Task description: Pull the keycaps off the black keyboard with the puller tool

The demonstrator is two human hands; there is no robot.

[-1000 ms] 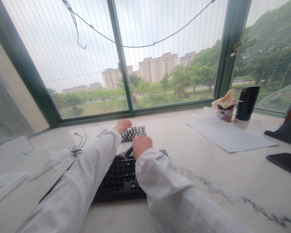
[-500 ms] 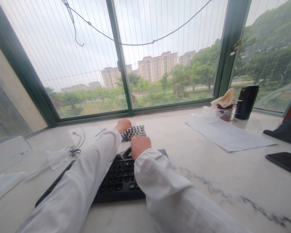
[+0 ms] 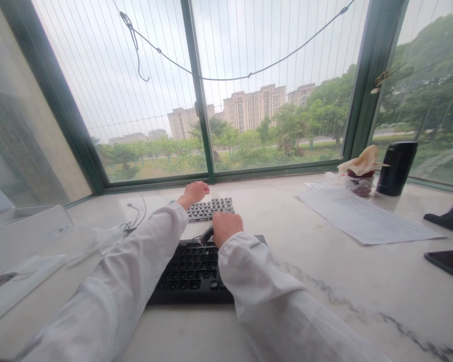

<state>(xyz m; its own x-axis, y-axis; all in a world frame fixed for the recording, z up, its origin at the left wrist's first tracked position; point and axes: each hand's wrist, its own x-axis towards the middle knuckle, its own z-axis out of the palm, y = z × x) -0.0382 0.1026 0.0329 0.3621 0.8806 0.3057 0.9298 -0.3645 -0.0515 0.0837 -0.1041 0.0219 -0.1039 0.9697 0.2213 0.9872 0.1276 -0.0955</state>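
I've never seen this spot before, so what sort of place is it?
Probably an indoor work area, perhaps at home or an office: a pale countertop beside a green-framed window, with a black keyboard and printed paper on it.

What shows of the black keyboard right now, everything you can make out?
The black keyboard looks like plastic and lies flat on the pale tabletop. Rows of square key sockets show, with what looks like one cap near its front edge. White sleeves hide parts of both sides. The right hand holds a dark tool over its far part; contact is unclear.
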